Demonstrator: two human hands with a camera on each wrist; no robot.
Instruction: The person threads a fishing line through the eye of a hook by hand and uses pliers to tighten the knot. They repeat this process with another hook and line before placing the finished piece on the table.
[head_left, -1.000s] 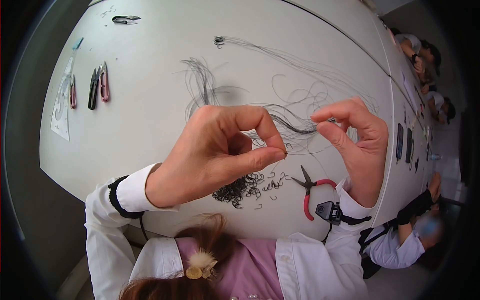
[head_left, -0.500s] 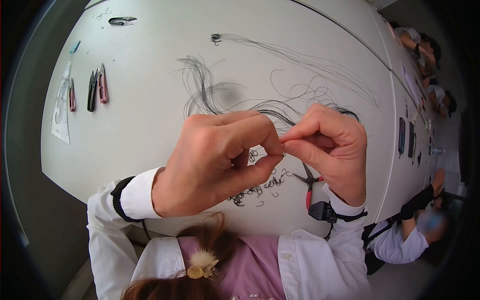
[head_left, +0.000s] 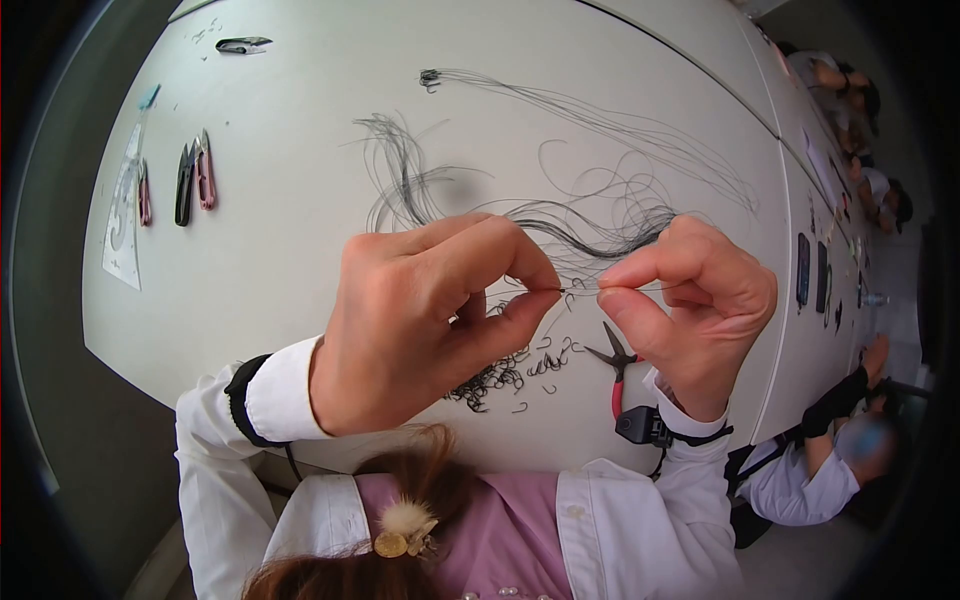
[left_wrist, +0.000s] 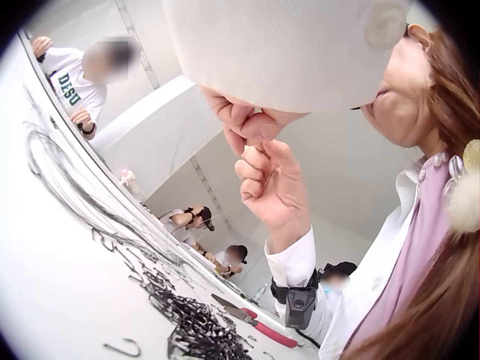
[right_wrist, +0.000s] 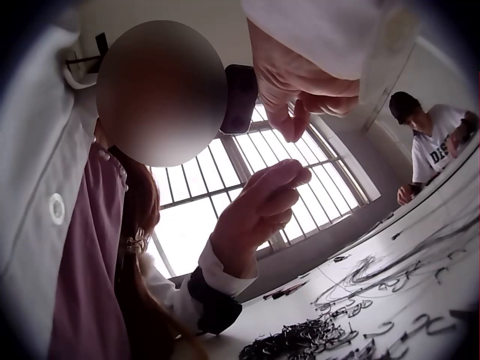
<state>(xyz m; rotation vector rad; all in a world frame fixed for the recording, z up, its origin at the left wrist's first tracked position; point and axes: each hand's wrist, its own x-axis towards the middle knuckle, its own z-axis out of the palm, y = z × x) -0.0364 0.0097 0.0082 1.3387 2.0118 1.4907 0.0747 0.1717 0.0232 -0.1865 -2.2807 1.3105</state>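
Note:
In the head view my left hand [head_left: 420, 310] pinches a fish hook between thumb and forefinger; only its small dark tip [head_left: 562, 291] shows, the rest hidden by the fingers. A thin fishing line [head_left: 582, 291] spans the short gap to my right hand [head_left: 700, 300], whose thumb and forefinger pinch it. Both hands are raised over the table, fingertips facing each other. Beneath them lies a heap of loose black fish hooks [head_left: 490, 385], seen closer in the left wrist view. Behind the hands a bundle of dark lines [head_left: 560, 228] curves across the tabletop.
Red-handled pliers [head_left: 617, 375] lie near my right wrist. Several hooks tied to long lines [head_left: 430, 77] lie farther back. To the left are thread snips [head_left: 184, 185], a clear set square [head_left: 123, 225] and another pair of snips [head_left: 243, 45]. Other people [head_left: 810, 470] sit at the right.
My right hand came in from the right to meet the left fingertips, then drew back slightly rightward with line stretched between the hands. The left hand has shifted a little and keeps its pinch.

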